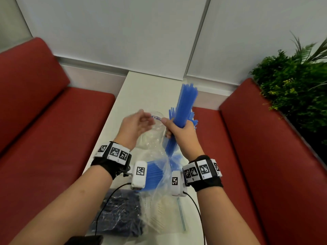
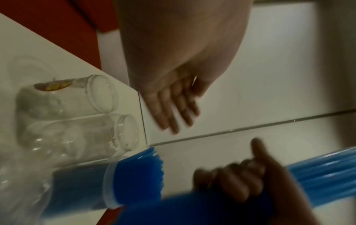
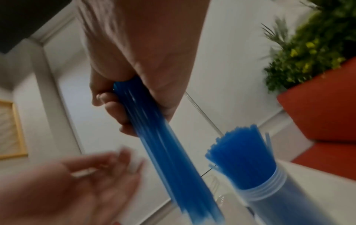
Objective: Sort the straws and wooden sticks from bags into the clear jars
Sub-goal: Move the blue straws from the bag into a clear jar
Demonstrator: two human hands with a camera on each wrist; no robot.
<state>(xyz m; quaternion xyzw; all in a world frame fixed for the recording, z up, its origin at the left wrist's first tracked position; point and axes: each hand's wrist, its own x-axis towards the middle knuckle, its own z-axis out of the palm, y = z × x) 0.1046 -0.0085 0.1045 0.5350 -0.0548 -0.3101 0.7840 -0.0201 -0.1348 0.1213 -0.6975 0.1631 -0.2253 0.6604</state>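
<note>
My right hand (image 1: 177, 131) grips a thick bundle of light blue straws (image 1: 185, 103) and holds it upright above the table. Behind that hand stands a clear jar packed with blue straws (image 3: 246, 167), also seen in the left wrist view (image 2: 134, 175). My left hand (image 1: 145, 121) hovers with relaxed fingers, holding nothing, at the rim of an empty clear jar (image 1: 157, 121). Two empty clear jars (image 2: 77, 97) (image 2: 86, 137) stand side by side. A clear bag with more blue straws (image 1: 155, 172) lies below my wrists.
A bag of dark blue straws (image 1: 120, 214) and a bag of pale wooden sticks (image 1: 159, 216) lie at the near end of the narrow white table (image 1: 141, 89). Red benches (image 1: 44, 121) flank it, and a green plant (image 1: 292, 82) stands at the right.
</note>
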